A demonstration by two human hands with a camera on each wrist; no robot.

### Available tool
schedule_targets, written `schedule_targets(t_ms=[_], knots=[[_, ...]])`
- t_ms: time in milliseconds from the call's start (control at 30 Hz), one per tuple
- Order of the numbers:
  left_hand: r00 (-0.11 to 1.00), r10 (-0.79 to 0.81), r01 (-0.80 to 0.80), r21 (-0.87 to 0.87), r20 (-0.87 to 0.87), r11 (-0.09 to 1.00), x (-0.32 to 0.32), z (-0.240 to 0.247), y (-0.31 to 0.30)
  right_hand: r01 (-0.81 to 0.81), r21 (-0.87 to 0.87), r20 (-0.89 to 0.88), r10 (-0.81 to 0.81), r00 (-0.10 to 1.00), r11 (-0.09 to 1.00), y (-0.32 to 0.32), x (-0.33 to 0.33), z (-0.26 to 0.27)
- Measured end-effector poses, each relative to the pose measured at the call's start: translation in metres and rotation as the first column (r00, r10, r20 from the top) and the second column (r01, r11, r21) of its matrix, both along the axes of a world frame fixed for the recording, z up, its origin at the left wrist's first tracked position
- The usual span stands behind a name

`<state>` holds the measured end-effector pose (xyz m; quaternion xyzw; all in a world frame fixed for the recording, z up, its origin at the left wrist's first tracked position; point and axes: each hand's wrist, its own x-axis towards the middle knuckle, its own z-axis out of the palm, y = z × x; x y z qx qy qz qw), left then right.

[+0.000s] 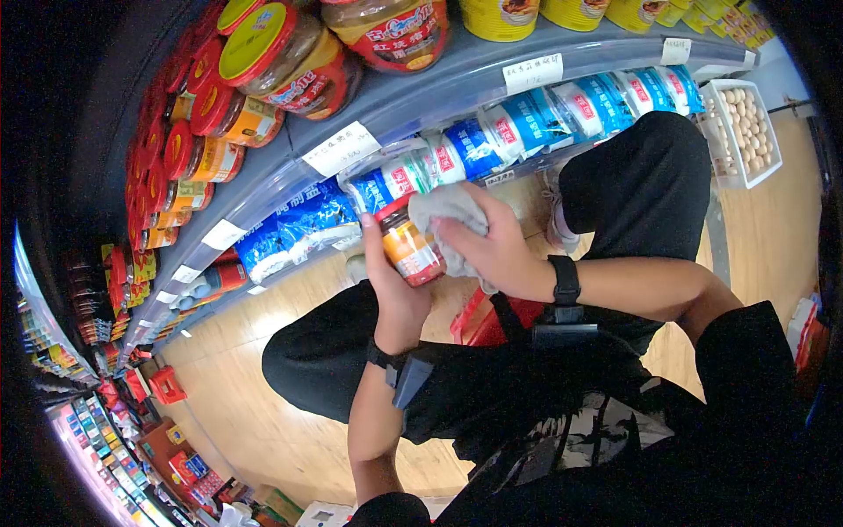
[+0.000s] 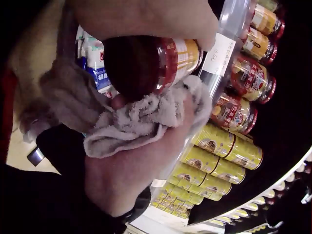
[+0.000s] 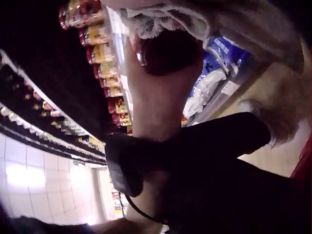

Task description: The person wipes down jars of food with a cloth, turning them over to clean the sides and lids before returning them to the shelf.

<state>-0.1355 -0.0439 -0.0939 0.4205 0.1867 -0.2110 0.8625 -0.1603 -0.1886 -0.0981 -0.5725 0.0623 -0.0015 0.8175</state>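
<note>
My left hand (image 1: 397, 294) grips a glass jar (image 1: 409, 246) with a red lid and an orange-and-white label, tilted in front of the lower shelf. Bunched in my right hand (image 1: 500, 250) is a grey cloth (image 1: 446, 216), pressed against the jar's side. From the left wrist view, the dark base of the jar (image 2: 131, 66) faces the camera, and the cloth (image 2: 146, 119) lies along the jar beneath it. In the right wrist view, the cloth (image 3: 165, 17) overlaps the top of the jar (image 3: 170, 51), and the left hand's fingers are mostly hidden.
Blue-and-white bags (image 1: 474, 147) line the lower shelf, just beyond the jar. Red-lidded jars (image 1: 294, 66) and yellow cans (image 1: 500, 18) stand on the shelf above, behind price tags (image 1: 342, 147). A white basket of eggs (image 1: 745, 132) sits at the right. A red basket (image 1: 167, 385) stands on the floor.
</note>
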Motion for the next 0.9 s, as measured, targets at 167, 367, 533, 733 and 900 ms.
schedule_targets(t_ms=[167,367,533,733,900], knots=[[0.994,0.093,-0.097,0.078,0.055,0.992,0.000,0.013,-0.011,0.018,0.077,-0.049,-0.014,0.999,0.997,-0.001,0.011,-0.017],[0.994,0.072,-0.087,0.209,0.077,0.974,0.002,-0.023,-0.008,0.019,-0.281,0.096,0.009,0.995,0.960,-0.005,0.004,-0.008],[0.998,0.063,-0.068,0.364,0.025,0.929,0.000,-0.031,-0.004,0.013,-0.610,0.389,0.284,0.876,0.793,-0.009,0.000,0.006],[0.998,0.053,-0.055,0.045,0.046,0.997,0.004,0.004,-0.005,-0.055,0.043,-0.042,0.057,0.998,0.998,-0.005,0.014,-0.004],[0.993,0.089,-0.096,0.098,0.073,0.991,0.005,0.001,-0.006,0.027,0.250,-0.152,0.011,0.988,0.968,-0.004,0.020,-0.021]])
